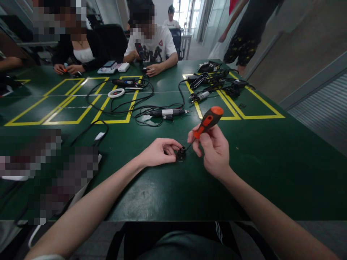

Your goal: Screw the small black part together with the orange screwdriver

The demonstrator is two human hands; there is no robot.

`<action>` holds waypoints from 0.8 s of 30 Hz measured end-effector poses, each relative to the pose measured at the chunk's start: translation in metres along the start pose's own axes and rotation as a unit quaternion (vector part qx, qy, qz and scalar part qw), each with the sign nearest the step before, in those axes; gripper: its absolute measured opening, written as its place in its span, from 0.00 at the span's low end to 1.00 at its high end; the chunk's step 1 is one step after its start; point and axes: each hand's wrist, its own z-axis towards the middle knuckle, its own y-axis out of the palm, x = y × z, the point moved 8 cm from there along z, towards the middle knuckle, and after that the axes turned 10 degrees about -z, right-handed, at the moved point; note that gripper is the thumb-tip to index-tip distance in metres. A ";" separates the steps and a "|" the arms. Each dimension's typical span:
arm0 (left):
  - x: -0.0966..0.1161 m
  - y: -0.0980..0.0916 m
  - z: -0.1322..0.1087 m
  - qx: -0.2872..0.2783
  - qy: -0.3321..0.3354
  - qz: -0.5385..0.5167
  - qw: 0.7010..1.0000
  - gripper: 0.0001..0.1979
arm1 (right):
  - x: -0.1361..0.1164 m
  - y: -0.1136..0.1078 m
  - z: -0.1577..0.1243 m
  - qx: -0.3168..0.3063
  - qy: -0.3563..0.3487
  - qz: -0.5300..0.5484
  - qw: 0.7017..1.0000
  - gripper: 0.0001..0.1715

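- The small black part (181, 154) stands on the green desk (271, 162), in the middle of its width and closer to the near edge than to the far edge.
- The left hand (159, 151) lies on the desk just left of this part. Its thumb and fingers are closed on the side of the part and pinch it.
- The right hand (214, 151) is just right of the part, lifted a little above the desk. It is closed around the screwdriver (207, 121), which has an orange and black handle.
- The screwdriver is tilted: the handle points up and toward the far right corner, and the thin shaft goes down to the left and meets the top of the part.
- The two hands are near each other, with only the part between them.
- Behind the hands, toward the middle of the desk, a pen-shaped power tool (166, 113) lies among black cables (130, 104).
- Yellow tape lines (81, 115) form rectangles on the far half of the desk. A white ring (116, 92) lies inside one of them.
- More black cables and devices are piled near the far right corner (217, 81).
- Two seated people are at the far edge, one in a white shirt (155, 45) and one in a black jacket (81, 54).
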 end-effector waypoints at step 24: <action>-0.010 -0.002 0.000 -0.002 -0.072 -0.024 0.997 0.23 | 0.001 0.002 -0.002 -0.005 0.002 0.017 1.000 0.19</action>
